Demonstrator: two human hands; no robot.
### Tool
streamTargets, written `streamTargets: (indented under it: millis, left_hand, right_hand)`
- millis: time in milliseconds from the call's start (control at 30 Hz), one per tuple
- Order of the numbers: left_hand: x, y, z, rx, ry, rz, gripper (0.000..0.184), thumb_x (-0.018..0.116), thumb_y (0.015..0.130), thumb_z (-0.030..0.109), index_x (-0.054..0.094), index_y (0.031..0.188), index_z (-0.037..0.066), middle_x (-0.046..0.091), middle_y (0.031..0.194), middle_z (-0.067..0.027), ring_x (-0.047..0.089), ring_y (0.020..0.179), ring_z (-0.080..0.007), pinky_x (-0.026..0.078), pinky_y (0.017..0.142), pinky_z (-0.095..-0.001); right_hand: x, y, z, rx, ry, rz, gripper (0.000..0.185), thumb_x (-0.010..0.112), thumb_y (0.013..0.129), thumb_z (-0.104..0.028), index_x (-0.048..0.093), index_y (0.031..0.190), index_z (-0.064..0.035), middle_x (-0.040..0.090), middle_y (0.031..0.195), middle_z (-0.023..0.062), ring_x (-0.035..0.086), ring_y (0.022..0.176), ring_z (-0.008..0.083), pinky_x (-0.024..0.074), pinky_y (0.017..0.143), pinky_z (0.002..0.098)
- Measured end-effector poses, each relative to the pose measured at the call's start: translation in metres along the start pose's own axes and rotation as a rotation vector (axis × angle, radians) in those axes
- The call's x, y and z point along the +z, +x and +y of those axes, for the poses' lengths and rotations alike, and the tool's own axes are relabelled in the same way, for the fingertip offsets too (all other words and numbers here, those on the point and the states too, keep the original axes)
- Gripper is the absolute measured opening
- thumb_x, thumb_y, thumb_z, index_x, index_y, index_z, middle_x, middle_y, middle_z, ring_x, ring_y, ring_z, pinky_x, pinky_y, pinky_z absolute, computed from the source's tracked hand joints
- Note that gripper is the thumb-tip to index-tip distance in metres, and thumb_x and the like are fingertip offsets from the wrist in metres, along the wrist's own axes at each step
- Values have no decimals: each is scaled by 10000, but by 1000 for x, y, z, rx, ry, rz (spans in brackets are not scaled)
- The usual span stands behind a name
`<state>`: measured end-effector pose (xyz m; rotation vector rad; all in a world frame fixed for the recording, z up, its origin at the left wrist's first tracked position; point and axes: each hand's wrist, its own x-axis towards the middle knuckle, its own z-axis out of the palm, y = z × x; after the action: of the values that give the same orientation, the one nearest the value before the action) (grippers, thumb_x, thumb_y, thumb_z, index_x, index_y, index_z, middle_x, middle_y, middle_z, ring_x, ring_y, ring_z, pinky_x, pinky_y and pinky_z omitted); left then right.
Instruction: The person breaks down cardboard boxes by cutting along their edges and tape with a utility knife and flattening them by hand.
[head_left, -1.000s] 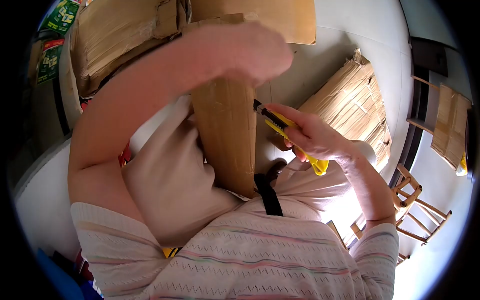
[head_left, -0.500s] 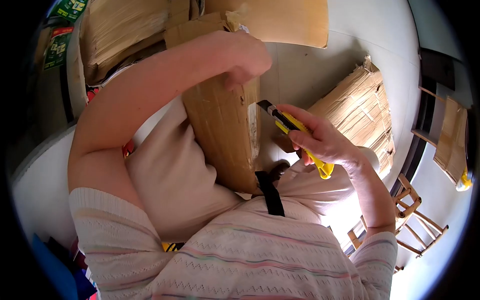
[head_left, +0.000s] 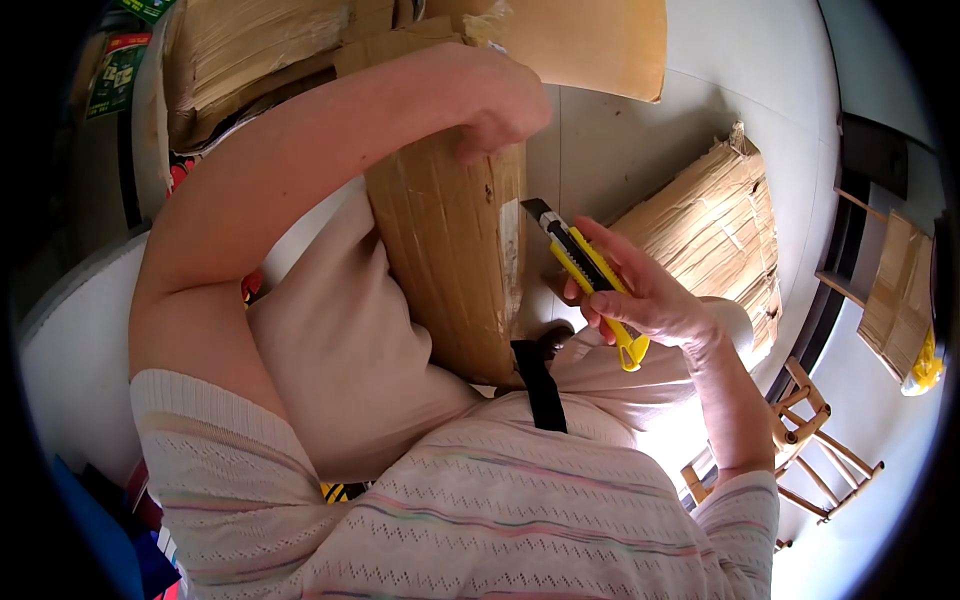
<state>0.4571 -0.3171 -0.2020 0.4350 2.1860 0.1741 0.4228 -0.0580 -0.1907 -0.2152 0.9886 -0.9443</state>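
Note:
A yellow and black utility knife [head_left: 596, 275] is held in my right hand [head_left: 650, 295], its dark blade pointing up and left. The blade tip is just right of a long, worn cardboard box [head_left: 440, 255] that stands between my legs, apart from it. My left hand [head_left: 505, 105] is bent over the far part of this box, its fingers curled inward. Whatever those fingers hold, if anything, is hidden. A crumpled strip of clear plastic or tape [head_left: 487, 25] sticks up just beyond the left hand.
A flattened cardboard piece [head_left: 700, 235] lies on the floor [head_left: 625, 130] to the right. More cardboard [head_left: 255, 65] is stacked at the far left, and a smooth sheet [head_left: 590, 45] lies beyond the box. A wooden stool [head_left: 805, 430] stands at the right.
My right hand has turned the knife to a steeper angle, with its handle end moved left. My left hand has shifted very slightly and stays curled over the box.

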Motion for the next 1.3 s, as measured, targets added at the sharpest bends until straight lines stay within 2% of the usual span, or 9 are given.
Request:
streamTargets:
  millis: [333,633,733,833,933,1033,1133,1233,1300]
  left_hand:
    - [-2,3,-2,-12,50,-32,217,719,459,39,668,664,90,640,690,-64,614,722,-240,479,574,-382]
    - [-11,3,-4,37,-27,-74,219,718,449,40,669,657,85,633,653,-70,611,662,-233,475,563,-369]
    - [-11,4,-5,37,-65,-88,225,721,443,44,670,658,82,633,647,-68,609,657,-227,473,561,-369]
    - [-10,7,-7,73,-68,-111,226,723,446,52,672,663,83,637,654,-62,605,649,-220,472,558,-368]
    - [-7,6,-7,91,-69,-95,212,724,452,59,667,655,81,635,652,-61,609,658,-224,473,569,-369]
    - [2,1,-4,68,-108,-29,203,729,448,75,654,636,77,629,642,-63,613,667,-232,469,573,-369]
    - [11,4,-1,-9,-70,-17,197,734,446,90,639,617,72,626,640,-65,617,675,-241,467,581,-374]
    - [10,12,1,17,9,-159,196,742,454,106,634,613,67,630,651,-74,616,673,-246,464,581,-383]
    - [9,12,1,52,43,-163,201,757,465,115,642,621,61,627,648,-93,615,670,-253,466,586,-391]
  right_hand:
    - [16,0,6,69,-113,287,503,530,889,-122,322,1339,-37,550,756,24,504,553,73,456,473,226]
    - [32,21,-25,52,-528,230,456,506,869,-125,354,1284,-14,525,611,54,513,500,100,440,458,269]
    - [36,28,-33,84,-640,226,411,502,860,-119,378,1232,7,551,615,136,569,517,229,458,492,346]
    - [32,35,-27,-123,-906,217,377,499,840,-100,396,1180,25,565,652,224,582,612,386,464,565,429]
    - [31,36,-38,-41,-1004,207,333,501,822,-90,410,1114,43,563,711,272,553,713,454,449,639,473]
    - [32,33,-52,63,-1017,174,280,507,819,-101,436,1044,50,570,712,261,566,705,438,450,638,468]
    - [24,36,-57,94,-1009,98,380,483,862,-85,388,1222,-9,578,625,139,597,522,221,475,497,335]
    - [20,47,-55,50,-1094,55,386,483,862,-93,389,1228,-15,592,649,144,600,508,217,486,482,325]
    - [23,51,-62,107,-1106,78,294,511,835,-134,448,1077,20,590,710,216,591,667,344,469,606,404]
